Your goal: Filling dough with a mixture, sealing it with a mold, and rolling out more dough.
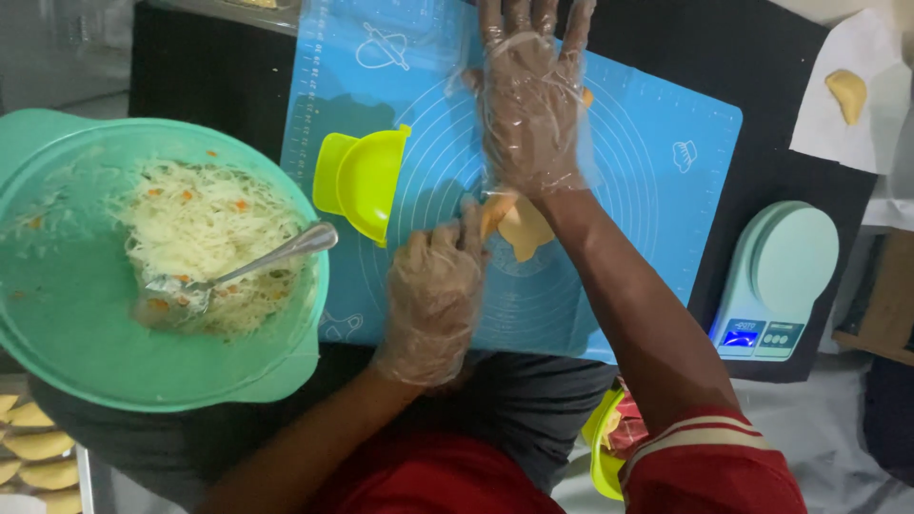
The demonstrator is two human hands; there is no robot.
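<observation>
Dough round (526, 231) on blue mat (657, 162), half hidden under gloved left hand (433, 295), pinched at its edge. Right hand (528, 95) flat, fingers spread, fingertips cut off by frame top.

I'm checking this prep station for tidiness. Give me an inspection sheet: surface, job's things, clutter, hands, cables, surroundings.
Surface: blue silicone pastry mat on a dark table.
Job's things: dough piece on the mat; yellow-green dumpling press, open, beside it.
Clutter: green bowl of shredded filling with a spoon; kitchen scale; one shaped pastry on white paper.
Hands: both in clear plastic gloves; left hand pinches the dough's edge, right hand lies flat and open beyond the dough.
Cables: nothing seen.
Surroundings: finished pastries on a tray at lower left; person's red sleeve.
</observation>
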